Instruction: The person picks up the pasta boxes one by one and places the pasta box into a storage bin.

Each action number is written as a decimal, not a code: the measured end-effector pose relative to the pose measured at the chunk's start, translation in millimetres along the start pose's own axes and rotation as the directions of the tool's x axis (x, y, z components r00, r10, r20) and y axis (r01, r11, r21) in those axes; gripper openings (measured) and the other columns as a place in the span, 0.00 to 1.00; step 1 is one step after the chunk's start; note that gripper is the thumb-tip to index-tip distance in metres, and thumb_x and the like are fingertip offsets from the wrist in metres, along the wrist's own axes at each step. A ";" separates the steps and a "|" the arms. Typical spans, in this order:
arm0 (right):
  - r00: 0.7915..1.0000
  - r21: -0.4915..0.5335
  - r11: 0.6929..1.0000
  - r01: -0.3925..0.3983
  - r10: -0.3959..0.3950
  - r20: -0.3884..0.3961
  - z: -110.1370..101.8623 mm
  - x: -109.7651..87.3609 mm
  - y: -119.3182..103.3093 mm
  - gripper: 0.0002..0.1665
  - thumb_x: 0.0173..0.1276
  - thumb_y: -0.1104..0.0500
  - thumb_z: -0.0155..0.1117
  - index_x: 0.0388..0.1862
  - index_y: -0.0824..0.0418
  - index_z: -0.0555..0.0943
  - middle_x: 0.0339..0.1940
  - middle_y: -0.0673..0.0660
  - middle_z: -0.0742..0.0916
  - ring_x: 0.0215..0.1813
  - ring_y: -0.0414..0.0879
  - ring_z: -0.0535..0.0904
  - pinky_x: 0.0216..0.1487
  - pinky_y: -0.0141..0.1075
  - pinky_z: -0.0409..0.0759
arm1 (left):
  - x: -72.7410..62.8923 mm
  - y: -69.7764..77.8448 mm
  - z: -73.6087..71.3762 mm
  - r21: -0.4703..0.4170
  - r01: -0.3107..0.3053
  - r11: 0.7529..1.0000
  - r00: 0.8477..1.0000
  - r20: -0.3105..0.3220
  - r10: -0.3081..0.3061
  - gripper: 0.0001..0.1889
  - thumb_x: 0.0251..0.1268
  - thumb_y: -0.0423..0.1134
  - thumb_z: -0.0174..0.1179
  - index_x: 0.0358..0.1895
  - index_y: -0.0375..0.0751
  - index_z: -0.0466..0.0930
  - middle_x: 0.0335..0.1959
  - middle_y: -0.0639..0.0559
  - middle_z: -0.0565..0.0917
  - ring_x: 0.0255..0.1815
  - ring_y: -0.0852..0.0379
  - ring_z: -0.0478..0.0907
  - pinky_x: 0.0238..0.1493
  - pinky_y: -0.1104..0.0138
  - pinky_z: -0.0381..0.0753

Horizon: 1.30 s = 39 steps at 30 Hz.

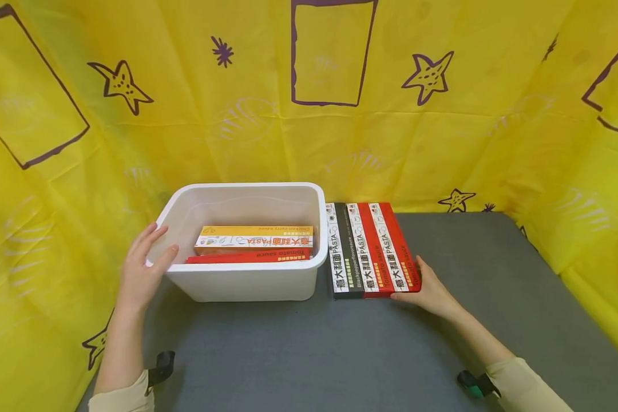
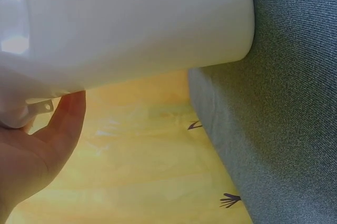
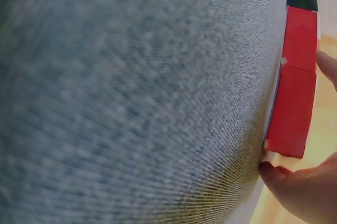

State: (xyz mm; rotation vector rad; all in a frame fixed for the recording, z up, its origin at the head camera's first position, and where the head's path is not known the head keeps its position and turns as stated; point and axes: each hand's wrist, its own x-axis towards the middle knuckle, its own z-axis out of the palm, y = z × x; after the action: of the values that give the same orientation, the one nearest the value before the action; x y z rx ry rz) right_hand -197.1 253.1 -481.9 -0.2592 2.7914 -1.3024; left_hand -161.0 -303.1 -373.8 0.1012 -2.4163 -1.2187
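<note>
A white plastic bin holds an orange and white pasta box and a red tomato sauce pasta box. My left hand rests at the bin's left rim, thumb and fingers spread; in the left wrist view, part of that hand meets the outer wall below the rim. Right of the bin, one black pasta box and two red ones lie side by side. My right hand is at the near right corner of the outermost red pasta box, thumb by its near end and fingers along its right side.
A dark grey cloth covers the table. Behind and at both sides hangs a yellow curtain with starfish and frame drawings. The black box stands close against the bin's right side.
</note>
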 end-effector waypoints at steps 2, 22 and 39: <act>1.000 -0.007 1.000 0.012 -0.012 0.000 0.9 -0.1 1.3 0.71 0.48 0.50 0.80 0.73 0.81 0.44 0.69 0.78 0.62 0.67 0.69 0.60 0.65 0.63 0.60 | -0.1 -0.4 -0.1 -0.003 0.009 1.000 1.000 0.003 -0.009 0.28 0.67 0.45 0.57 0.69 0.42 0.69 0.75 0.47 0.61 0.75 0.41 0.53 0.65 0.32 0.51; 0.992 -0.060 0.992 0.110 -0.114 -0.060 6.8 3.3 12.2 0.59 0.44 0.46 0.82 0.68 0.71 0.63 0.55 0.65 0.80 0.53 0.57 0.76 0.53 0.53 0.73 | -1.2 1.0 0.4 0.003 0.004 1.000 1.000 -0.006 -0.004 0.28 0.68 0.45 0.56 0.69 0.43 0.69 0.75 0.47 0.62 0.75 0.42 0.53 0.67 0.33 0.47; 0.994 -0.133 0.990 0.054 -0.066 -0.082 3.9 2.2 7.7 0.59 0.46 0.44 0.80 0.68 0.74 0.63 0.57 0.70 0.79 0.54 0.61 0.76 0.52 0.56 0.74 | -2.0 2.7 -0.5 -0.002 0.031 1.000 1.000 0.004 -0.031 0.28 0.68 0.46 0.56 0.70 0.44 0.68 0.75 0.48 0.60 0.75 0.41 0.52 0.64 0.31 0.51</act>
State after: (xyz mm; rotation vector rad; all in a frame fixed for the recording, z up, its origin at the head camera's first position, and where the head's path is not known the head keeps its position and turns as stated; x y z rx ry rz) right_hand -199.8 254.6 -490.2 -0.3024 2.9691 -1.1701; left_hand -158.6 -301.3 -372.1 0.1358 -2.4256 -1.2353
